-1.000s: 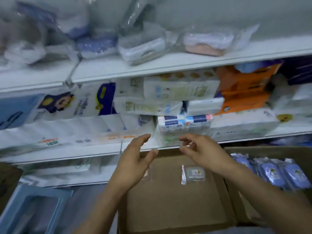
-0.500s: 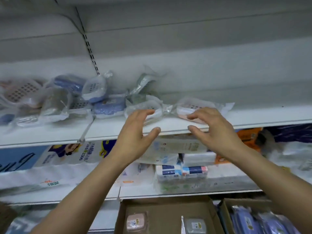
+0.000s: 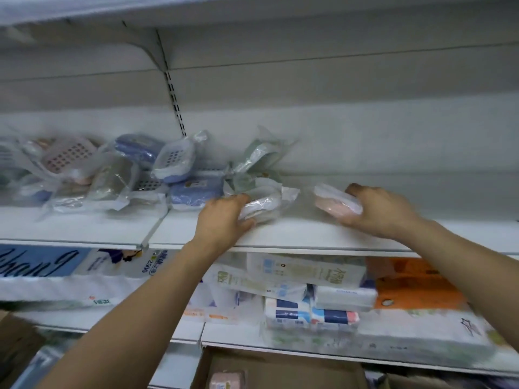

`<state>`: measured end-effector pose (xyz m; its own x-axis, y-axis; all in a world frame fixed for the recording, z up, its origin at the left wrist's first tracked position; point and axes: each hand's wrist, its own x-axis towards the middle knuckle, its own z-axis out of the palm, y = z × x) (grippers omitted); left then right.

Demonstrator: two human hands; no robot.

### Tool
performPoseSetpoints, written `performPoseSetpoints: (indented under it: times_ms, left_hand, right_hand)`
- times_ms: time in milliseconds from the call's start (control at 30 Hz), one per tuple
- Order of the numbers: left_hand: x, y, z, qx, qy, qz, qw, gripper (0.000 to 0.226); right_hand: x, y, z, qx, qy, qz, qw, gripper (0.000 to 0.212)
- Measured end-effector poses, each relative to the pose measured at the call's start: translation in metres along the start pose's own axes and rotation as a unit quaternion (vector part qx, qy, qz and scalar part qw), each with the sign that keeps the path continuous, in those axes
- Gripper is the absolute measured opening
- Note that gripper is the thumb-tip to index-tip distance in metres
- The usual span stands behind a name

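Observation:
On the upper white shelf (image 3: 295, 234), my left hand (image 3: 224, 220) grips a clear-wrapped white soap box (image 3: 264, 206). My right hand (image 3: 382, 211) holds a pink soap box in clear wrap (image 3: 334, 204), fingers curled over its far side. Both packets sit on the shelf board, about a hand's width apart. To the left lies a heap of similar wrapped boxes, blue (image 3: 193, 192) and white with hole patterns (image 3: 174, 161).
Below, a second shelf (image 3: 280, 346) holds stacked tissue packs (image 3: 306, 273) and an orange pack (image 3: 415, 284). An open cardboard box (image 3: 280, 372) with a pink packet (image 3: 227, 379) stands at the bottom. The upper shelf's right part is bare board. A slotted upright (image 3: 175, 99) runs up the back wall.
My view rose from the cardboard box to the upper shelf. Both hands went up from above the box, reached the shelf and took hold of the two wrapped soap boxes.

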<state>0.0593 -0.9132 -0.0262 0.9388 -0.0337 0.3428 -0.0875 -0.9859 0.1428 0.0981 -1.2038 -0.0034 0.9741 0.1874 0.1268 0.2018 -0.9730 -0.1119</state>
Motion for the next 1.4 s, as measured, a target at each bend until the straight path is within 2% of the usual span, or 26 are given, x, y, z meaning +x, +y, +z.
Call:
performPoseSetpoints:
  times_ms: [67,100,167,233,300,400,433,500,567,633,833,967,1033,1133,1300,1333,1400]
  left_hand:
    - [-0.003,0.001,-0.006,-0.103,0.033,-0.029,0.994,0.038]
    - [-0.006,0.003,-0.011,-0.198,0.053,-0.051,0.977,0.035]
    - [-0.011,0.01,-0.02,-0.393,0.082,-0.114,0.909,0.027]
    - [-0.016,0.014,-0.026,-0.499,0.095,-0.175,0.843,0.023]
    - [-0.02,0.01,-0.03,-0.574,0.09,-0.228,0.781,0.021]
    - [-0.026,-0.004,-0.038,-0.66,0.073,-0.29,0.689,0.026]
    - [-0.029,-0.009,-0.042,-0.681,0.072,-0.298,0.665,0.026]
    - [-0.036,-0.022,-0.048,-0.711,0.068,-0.295,0.635,0.031]
    - [-0.044,-0.035,-0.055,-0.733,0.061,-0.285,0.614,0.035]
    - [-0.052,-0.047,-0.061,-0.743,0.049,-0.271,0.61,0.038]
    - [-0.084,-0.105,-0.082,-0.722,0.023,-0.236,0.65,0.043]
    - [-0.116,-0.159,-0.089,-0.705,0.02,-0.229,0.671,0.044]
    - [-0.134,-0.182,-0.085,-0.707,0.019,-0.238,0.665,0.046]
    - [-0.158,-0.206,-0.071,-0.725,0.004,-0.249,0.642,0.045]
    - [-0.199,-0.237,-0.037,-0.722,-0.041,-0.287,0.629,0.044]
    - [-0.207,-0.242,-0.029,-0.715,-0.05,-0.299,0.629,0.045]
    - [-0.223,-0.25,-0.008,-0.703,-0.063,-0.33,0.627,0.05]
  right_hand:
    - [0.004,0.0,-0.006,0.113,0.039,0.017,0.993,0.04]
    - [0.004,-0.003,-0.009,0.206,0.058,0.026,0.976,0.038]
    - [0.004,-0.014,-0.012,0.412,0.067,0.032,0.908,0.032]
    - [0.005,-0.028,-0.013,0.542,0.043,0.015,0.839,0.038]
    - [0.006,-0.044,-0.014,0.598,0.013,-0.002,0.801,0.039]
    - [0.006,-0.069,-0.016,0.655,-0.026,-0.001,0.755,0.008]
    - [0.004,-0.078,-0.017,0.672,-0.044,0.008,0.739,0.006]
    - [0.0,-0.095,-0.017,0.699,-0.07,0.017,0.712,0.011]
    - [-0.003,-0.111,-0.014,0.706,-0.083,0.017,0.703,0.012]
    - [-0.006,-0.127,-0.013,0.709,-0.092,0.015,0.699,0.008]
    - [-0.016,-0.191,-0.006,0.714,-0.098,0.013,0.693,0.013]
    - [-0.033,-0.242,0.004,0.677,-0.096,-0.016,0.729,0.015]
    - [-0.044,-0.268,0.013,0.668,-0.117,-0.021,0.735,0.016]
    - [-0.061,-0.298,0.036,0.666,-0.151,-0.024,0.73,0.035]
    - [-0.093,-0.319,0.088,0.67,-0.178,0.041,0.72,0.043]
    - [-0.1,-0.318,0.099,0.669,-0.184,0.056,0.718,0.043]
    - [-0.112,-0.315,0.121,0.661,-0.192,0.087,0.72,0.028]
